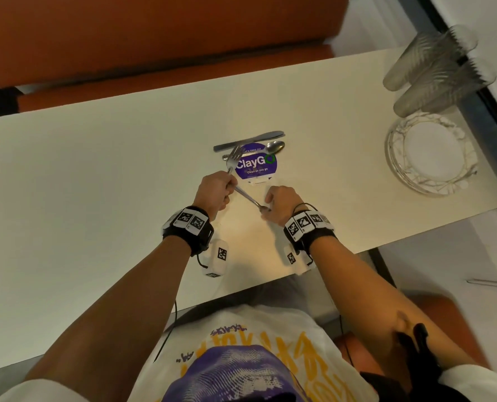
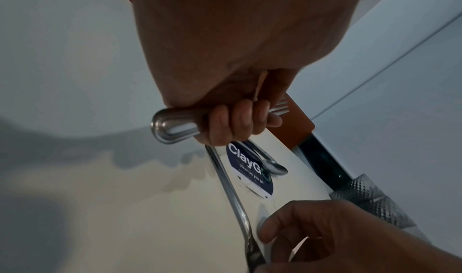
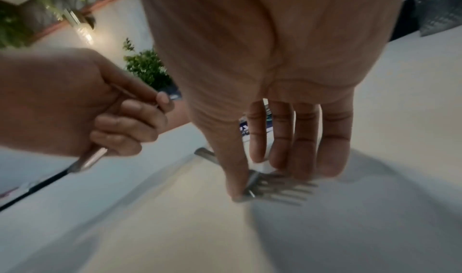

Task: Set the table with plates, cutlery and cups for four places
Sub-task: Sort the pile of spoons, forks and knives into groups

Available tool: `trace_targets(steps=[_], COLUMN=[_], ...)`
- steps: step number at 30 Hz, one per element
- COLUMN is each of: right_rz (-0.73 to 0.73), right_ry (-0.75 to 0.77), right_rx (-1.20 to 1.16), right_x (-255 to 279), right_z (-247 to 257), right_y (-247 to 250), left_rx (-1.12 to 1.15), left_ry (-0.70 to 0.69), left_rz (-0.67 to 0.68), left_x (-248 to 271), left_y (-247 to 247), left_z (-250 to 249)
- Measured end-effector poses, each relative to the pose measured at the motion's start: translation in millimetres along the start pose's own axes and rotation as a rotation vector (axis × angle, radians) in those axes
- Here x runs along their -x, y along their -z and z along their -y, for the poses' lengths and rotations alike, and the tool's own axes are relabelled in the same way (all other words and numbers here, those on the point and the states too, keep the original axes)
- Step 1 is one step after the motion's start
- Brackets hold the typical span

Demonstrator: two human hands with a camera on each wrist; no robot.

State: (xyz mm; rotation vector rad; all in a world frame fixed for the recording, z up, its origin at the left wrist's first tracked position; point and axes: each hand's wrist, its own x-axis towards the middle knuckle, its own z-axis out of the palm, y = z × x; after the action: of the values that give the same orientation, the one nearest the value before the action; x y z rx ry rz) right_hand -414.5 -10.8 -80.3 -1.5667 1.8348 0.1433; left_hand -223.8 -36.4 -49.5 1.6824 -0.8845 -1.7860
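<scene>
My left hand (image 1: 216, 188) grips the handle of a fork (image 1: 235, 158) in a fist, its tines pointing away over a purple ClayGo sticker (image 1: 256, 166). The handle end (image 2: 172, 127) sticks out of the fist. A second fork (image 1: 247, 197) lies slanted on the white table (image 1: 96, 184) between my hands. My right hand (image 1: 280, 203) pinches its tine end (image 3: 282, 190) between thumb and fingers. Whether my left hand touches its handle is hidden. A knife (image 1: 250, 139) and a spoon (image 1: 274, 147) lie just beyond the sticker.
A stack of white plates (image 1: 433, 152) sits at the table's right end, with clear textured cups (image 1: 436, 71) lying on their sides beyond it. An orange bench (image 1: 154, 39) runs along the far side. More cutlery (image 1: 491, 282) lies on a surface at the right.
</scene>
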Motion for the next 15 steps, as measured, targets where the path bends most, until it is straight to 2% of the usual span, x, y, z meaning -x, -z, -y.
trace_targets(steps=[6,11,15], right_rz=[-0.067,-0.168,-0.261], right_ry=[-0.034,0.134,0.273], right_rx=[-0.063,-0.128,-0.248], right_x=[6,10,13], right_z=[-4,-4,7], right_y=[-6,30,68], left_rx=[-0.208,-0.362,-0.42], left_ry=[-0.145,-0.274,-0.324], left_rz=[-0.034,-0.123,-0.142], left_x=[2,-1,-6], left_y=[-5,-4,-9], left_z=[5,-8,-22])
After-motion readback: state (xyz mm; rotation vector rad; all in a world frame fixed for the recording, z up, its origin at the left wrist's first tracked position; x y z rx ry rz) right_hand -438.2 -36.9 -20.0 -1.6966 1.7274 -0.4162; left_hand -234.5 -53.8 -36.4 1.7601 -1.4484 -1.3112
